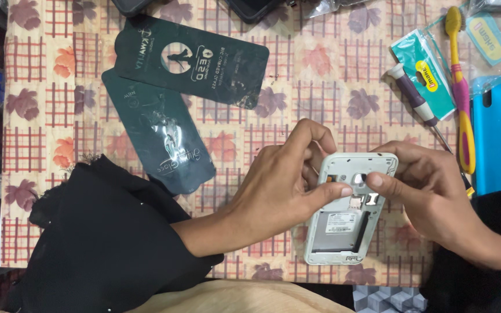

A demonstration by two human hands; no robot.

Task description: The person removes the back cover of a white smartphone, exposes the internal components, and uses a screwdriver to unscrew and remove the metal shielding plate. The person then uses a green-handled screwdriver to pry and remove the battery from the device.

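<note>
Thumbs of our left hand (282, 185) and right hand (430, 197) press together on the white phone (349, 208), held back-open at lower centre of the frame. We judge internal inspection underway; the component touched is unclear. Next move calls for the screwdriver (415, 101), upper right.

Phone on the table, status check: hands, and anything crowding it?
Both hands, left and right, grip the open-backed phone, thumbs on its upper part. Screwdriver and toothbrush lie apart, upper right.

two dark green sleeves (169, 98), teal packet (424, 72)
</note>
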